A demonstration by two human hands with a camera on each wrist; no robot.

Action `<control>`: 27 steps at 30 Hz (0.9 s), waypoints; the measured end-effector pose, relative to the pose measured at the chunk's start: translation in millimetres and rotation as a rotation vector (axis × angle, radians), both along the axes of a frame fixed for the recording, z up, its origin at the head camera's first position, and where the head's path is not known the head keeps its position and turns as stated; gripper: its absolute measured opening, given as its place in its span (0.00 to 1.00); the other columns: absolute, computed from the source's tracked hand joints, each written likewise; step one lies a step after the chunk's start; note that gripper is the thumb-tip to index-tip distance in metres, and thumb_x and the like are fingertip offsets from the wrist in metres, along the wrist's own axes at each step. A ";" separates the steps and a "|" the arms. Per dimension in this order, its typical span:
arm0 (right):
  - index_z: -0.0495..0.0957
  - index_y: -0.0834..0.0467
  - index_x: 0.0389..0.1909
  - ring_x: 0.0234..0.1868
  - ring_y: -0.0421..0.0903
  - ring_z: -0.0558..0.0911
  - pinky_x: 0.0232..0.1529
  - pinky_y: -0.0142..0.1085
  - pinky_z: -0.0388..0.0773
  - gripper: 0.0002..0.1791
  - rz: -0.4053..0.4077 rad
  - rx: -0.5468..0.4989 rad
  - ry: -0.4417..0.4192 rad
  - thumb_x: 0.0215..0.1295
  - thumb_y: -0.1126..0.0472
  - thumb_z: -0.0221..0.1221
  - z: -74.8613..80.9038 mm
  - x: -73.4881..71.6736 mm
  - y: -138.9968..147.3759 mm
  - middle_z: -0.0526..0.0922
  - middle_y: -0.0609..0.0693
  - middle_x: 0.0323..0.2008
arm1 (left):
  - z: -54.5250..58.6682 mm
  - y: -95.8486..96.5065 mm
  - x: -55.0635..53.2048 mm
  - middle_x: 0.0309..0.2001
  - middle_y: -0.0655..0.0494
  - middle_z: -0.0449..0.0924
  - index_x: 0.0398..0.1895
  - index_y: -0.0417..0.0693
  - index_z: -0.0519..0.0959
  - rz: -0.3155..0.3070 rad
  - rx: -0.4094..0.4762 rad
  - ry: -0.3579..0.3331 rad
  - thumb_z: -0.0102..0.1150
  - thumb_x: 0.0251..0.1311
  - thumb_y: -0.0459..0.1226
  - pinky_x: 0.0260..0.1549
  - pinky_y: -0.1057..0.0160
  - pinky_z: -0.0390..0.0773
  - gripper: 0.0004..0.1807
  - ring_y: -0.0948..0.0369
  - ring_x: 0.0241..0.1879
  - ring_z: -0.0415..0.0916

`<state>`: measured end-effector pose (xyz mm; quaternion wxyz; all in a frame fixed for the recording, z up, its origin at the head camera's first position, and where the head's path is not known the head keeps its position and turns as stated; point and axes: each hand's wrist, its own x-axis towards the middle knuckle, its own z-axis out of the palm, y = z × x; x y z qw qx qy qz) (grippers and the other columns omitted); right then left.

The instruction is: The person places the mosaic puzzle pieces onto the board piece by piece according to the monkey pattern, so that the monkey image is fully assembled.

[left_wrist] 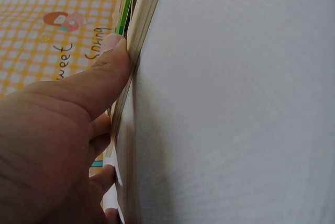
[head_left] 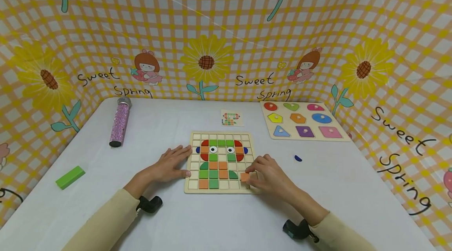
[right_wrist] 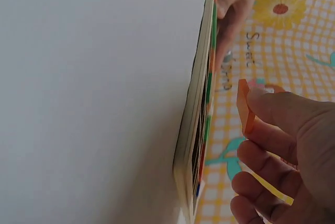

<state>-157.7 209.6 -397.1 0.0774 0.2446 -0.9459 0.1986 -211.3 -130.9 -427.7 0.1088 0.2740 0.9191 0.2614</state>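
Observation:
A wooden grid board (head_left: 219, 192) lies before me, its square cells partly filled with red, green, orange and blue pieces. Two round eye pieces sit in the upper part of the pattern. My left hand (head_left: 169, 164) rests at the board's left side, thumb and fingers fairly straight against the edge. Over the lower right cells, my right hand (head_left: 271, 174) pinches an orange square tile (head_left: 244, 177) between thumb and fingertips. In the right wrist view the orange tile (right_wrist: 243, 106) is held above the board's surface, the other fingers loosely bent.
A small pattern card (head_left: 231, 118) lies behind the board. At the back right is a shape puzzle (head_left: 307, 137) with knobbed pieces. One dark blue half-round piece (head_left: 298, 158) lies to the right. A glittery pink microphone (head_left: 120, 123) and a green block (head_left: 70, 177) are on the left.

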 end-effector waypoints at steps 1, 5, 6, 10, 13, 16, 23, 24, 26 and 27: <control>0.84 0.51 0.35 0.41 0.39 0.67 0.44 0.37 0.69 0.12 0.002 -0.009 -0.010 0.48 0.54 0.71 -0.2 0.2 -4.2 0.80 0.42 0.37 | -0.1 0.0 -0.1 0.75 0.47 0.49 0.73 0.43 0.54 -0.001 -0.001 0.001 0.59 0.60 0.50 0.69 0.35 0.39 0.42 0.42 0.74 0.42; 0.84 0.52 0.34 0.41 0.39 0.67 0.43 0.36 0.70 0.12 0.038 -0.036 -0.032 0.49 0.54 0.71 -2.5 0.3 -19.4 0.80 0.42 0.37 | -0.5 0.1 -0.2 0.75 0.47 0.50 0.73 0.43 0.54 -0.004 0.001 0.003 0.58 0.60 0.50 0.69 0.34 0.39 0.42 0.42 0.74 0.42; 0.84 0.52 0.34 0.41 0.39 0.68 0.42 0.35 0.70 0.11 0.048 -0.038 -0.033 0.49 0.54 0.71 -3.3 0.3 -22.8 0.81 0.42 0.37 | -0.6 0.1 -0.2 0.75 0.46 0.50 0.73 0.43 0.54 -0.005 0.001 0.004 0.58 0.60 0.50 0.69 0.34 0.39 0.42 0.42 0.74 0.42; 0.84 0.52 0.33 0.40 0.40 0.68 0.43 0.35 0.70 0.11 0.083 -0.038 -0.029 0.48 0.55 0.71 -6.7 -0.4 -34.6 0.81 0.43 0.36 | -0.5 0.0 0.0 0.75 0.46 0.49 0.73 0.42 0.54 -0.006 0.001 0.004 0.58 0.60 0.50 0.69 0.34 0.39 0.42 0.42 0.74 0.42; 0.84 0.52 0.33 0.41 0.40 0.68 0.47 0.38 0.70 0.11 0.079 -0.019 -0.039 0.48 0.54 0.71 -8.6 -0.9 -41.6 0.81 0.42 0.35 | -0.1 0.0 0.3 0.75 0.46 0.49 0.73 0.42 0.54 -0.004 0.003 0.003 0.58 0.60 0.50 0.69 0.34 0.39 0.42 0.42 0.74 0.42; 0.84 0.51 0.33 0.41 0.40 0.67 0.49 0.40 0.70 0.12 0.073 0.008 -0.058 0.47 0.54 0.71 -9.7 -0.9 -46.9 0.80 0.42 0.35 | 0.4 0.3 0.7 0.75 0.46 0.50 0.73 0.43 0.54 -0.004 0.005 0.002 0.59 0.60 0.50 0.69 0.34 0.39 0.42 0.42 0.74 0.42; 0.84 0.50 0.34 0.43 0.41 0.67 0.47 0.40 0.70 0.12 0.074 0.047 -0.060 0.47 0.52 0.71 -11.0 -0.5 -52.9 0.79 0.42 0.35 | 1.0 0.5 1.4 0.75 0.46 0.49 0.73 0.43 0.54 -0.002 0.007 0.004 0.58 0.60 0.49 0.69 0.35 0.39 0.42 0.42 0.74 0.41; 0.84 0.50 0.34 0.42 0.41 0.67 0.47 0.39 0.70 0.12 0.076 0.055 -0.054 0.47 0.52 0.71 -11.3 -0.5 -53.2 0.79 0.42 0.35 | 1.1 0.6 1.5 0.75 0.46 0.49 0.73 0.43 0.54 -0.003 0.008 0.004 0.58 0.60 0.49 0.69 0.35 0.39 0.42 0.42 0.74 0.41; 0.84 0.49 0.34 0.41 0.40 0.67 0.45 0.38 0.69 0.13 0.079 0.075 -0.033 0.47 0.51 0.71 -11.9 -0.5 -53.7 0.79 0.41 0.35 | 1.4 0.6 1.7 0.75 0.46 0.49 0.73 0.42 0.53 -0.004 0.011 0.002 0.58 0.61 0.49 0.69 0.35 0.39 0.42 0.42 0.74 0.41; 0.84 0.49 0.33 0.41 0.40 0.67 0.45 0.37 0.68 0.13 0.081 0.083 -0.021 0.47 0.51 0.71 -12.3 -0.5 -53.9 0.79 0.41 0.35 | 1.6 0.6 1.8 0.75 0.46 0.49 0.73 0.42 0.53 -0.004 0.013 0.002 0.58 0.61 0.49 0.69 0.35 0.39 0.42 0.42 0.74 0.41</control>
